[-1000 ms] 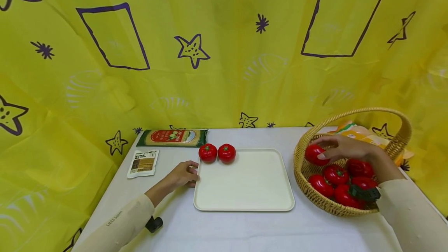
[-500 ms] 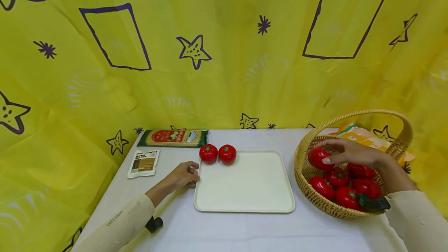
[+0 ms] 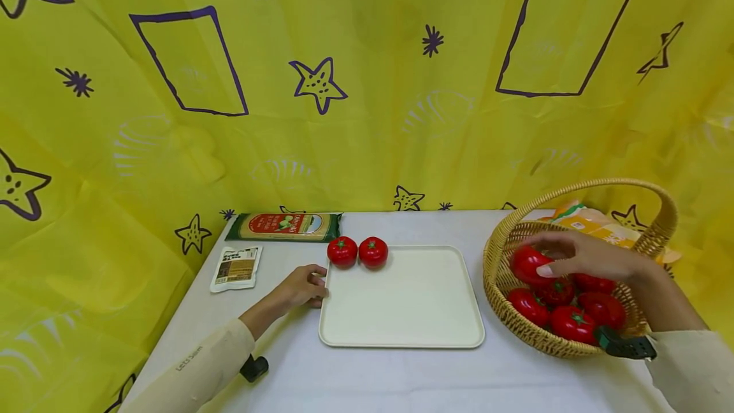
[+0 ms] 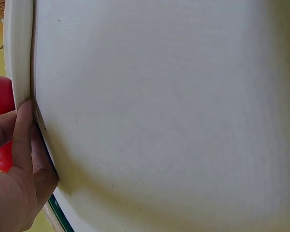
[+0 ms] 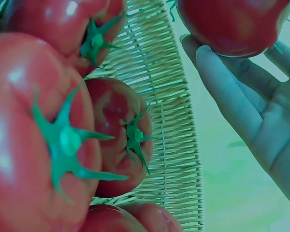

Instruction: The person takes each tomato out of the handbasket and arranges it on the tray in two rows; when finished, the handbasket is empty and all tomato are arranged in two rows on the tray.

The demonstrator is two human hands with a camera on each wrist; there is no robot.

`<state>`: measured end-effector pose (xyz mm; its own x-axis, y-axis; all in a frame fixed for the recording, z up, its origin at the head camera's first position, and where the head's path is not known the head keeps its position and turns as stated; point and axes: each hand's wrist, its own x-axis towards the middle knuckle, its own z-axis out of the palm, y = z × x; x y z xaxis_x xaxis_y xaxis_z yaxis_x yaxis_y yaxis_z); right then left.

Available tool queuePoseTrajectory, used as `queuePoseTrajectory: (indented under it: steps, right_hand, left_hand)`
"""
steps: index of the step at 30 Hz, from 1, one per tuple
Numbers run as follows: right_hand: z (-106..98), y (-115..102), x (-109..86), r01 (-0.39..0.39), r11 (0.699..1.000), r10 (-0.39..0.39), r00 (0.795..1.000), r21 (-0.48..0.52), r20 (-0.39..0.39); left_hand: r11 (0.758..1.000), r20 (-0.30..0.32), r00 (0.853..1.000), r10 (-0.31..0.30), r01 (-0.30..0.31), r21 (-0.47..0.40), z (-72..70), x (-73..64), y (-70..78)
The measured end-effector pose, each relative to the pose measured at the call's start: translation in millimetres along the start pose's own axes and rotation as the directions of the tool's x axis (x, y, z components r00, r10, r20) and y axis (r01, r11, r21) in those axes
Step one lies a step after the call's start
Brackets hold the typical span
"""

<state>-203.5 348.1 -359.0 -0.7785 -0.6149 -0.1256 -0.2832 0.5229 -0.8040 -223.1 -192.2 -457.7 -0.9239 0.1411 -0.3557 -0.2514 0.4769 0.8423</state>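
Observation:
In the head view, my right hand (image 3: 579, 257) holds a red tomato (image 3: 526, 265) over the left part of the wicker basket (image 3: 497, 298). The right wrist view shows the fingertips around this tomato (image 5: 234, 24), above the basket's woven wall. Several more tomatoes (image 3: 573, 324) with green stems lie below it in the basket. My left hand (image 3: 301, 285) pinches the left rim of a cream tray (image 3: 401, 298); in the left wrist view its fingers (image 4: 23, 140) meet the tray's edge. Two tomatoes (image 3: 342, 252) (image 3: 373, 252) sit side by side at the tray's far left corner.
A green pasta-like packet (image 3: 285, 227) lies behind the tray at the back left. Nearer stands a small white pouch (image 3: 236, 268), flat on the white tablecloth. Behind the basket is an orange bag (image 3: 593, 222). The basket's tall handle (image 3: 608, 182) arches over my right forearm.
My right hand has shifted a little to the right and nearer, and the tomato in its fingers has moved with it. My left hand stays at the tray's rim.

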Motion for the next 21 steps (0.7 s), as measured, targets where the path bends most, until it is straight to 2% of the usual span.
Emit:
queuePoseTrajectory:
  steps: [2,8,15,21]
  right_hand:
    - [2.0,-1.6,-2.6,0.017,1.0,-0.017,1.0,0.004,-0.004]
    - [7.0,-4.1,-8.0,0.05,0.993,-0.055,0.997,0.105,0.046]
    - [14.7,-6.0,-12.3,0.016,0.966,-0.05,0.991,0.258,0.127]
    - [24.7,-10.9,-13.0,0.041,0.953,-0.089,0.985,0.3,0.148]
  left_hand:
    - [1.0,0.005,1.0,0.005,-0.005,-0.001,0.0,-0.2,0.0]
    - [1.0,-0.003,1.0,0.015,-0.015,-0.009,-0.4,-0.8,-0.6]
    - [1.0,-0.003,1.0,0.018,-0.018,-0.005,-0.5,-1.1,-1.3]
    - [1.0,0.0,1.0,0.016,-0.016,-0.006,-1.1,-1.2,-1.3]
